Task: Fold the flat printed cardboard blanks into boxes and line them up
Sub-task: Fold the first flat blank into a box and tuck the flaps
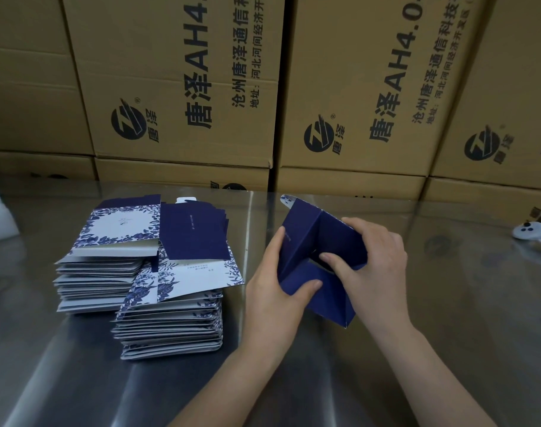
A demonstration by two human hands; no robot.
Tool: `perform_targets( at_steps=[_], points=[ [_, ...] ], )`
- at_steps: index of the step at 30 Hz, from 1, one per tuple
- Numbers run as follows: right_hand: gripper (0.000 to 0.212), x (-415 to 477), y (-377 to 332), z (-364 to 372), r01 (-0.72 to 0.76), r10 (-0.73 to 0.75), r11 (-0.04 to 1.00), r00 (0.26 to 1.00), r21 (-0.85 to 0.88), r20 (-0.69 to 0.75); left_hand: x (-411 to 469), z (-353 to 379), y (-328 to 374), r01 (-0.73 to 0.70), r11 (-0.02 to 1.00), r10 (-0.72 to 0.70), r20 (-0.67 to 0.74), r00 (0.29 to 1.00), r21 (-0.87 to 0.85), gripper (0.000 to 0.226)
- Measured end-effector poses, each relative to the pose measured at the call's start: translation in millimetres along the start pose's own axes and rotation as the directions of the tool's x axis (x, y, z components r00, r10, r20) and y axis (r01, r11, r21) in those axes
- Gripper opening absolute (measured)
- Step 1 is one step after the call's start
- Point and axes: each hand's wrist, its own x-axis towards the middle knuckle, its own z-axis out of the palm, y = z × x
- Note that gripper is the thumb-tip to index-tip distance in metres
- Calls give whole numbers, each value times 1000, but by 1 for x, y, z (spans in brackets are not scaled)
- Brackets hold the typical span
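Blank (307,231) between left hand (275,288), right hand (375,266); two stacks (103,272) (170,328)

Vantage: I see from the person's head, wide-angle.
Facing: forward and down onto the steel table (484,303), toward the wall of cartons (170,87) behind it.
Nearness: close; left hand (272,291) and right hand (374,260) fill mid-frame.

Cartons (183,87) read "唐泽AH4", perhaps "AH4.0"
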Motion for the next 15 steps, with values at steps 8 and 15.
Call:
perform_targets(
  at_steps=[8,15],
  points=[
    [59,2,-2,-6,2,-7,998,997,65,75,2,-4,4,20,1000,-20,-8,1000,7,77],
    [61,1,-1,-12,-19,-5,987,990,163,141,4,-6,7,-12,1000,12,-14,1000,17,77]
  ],
)
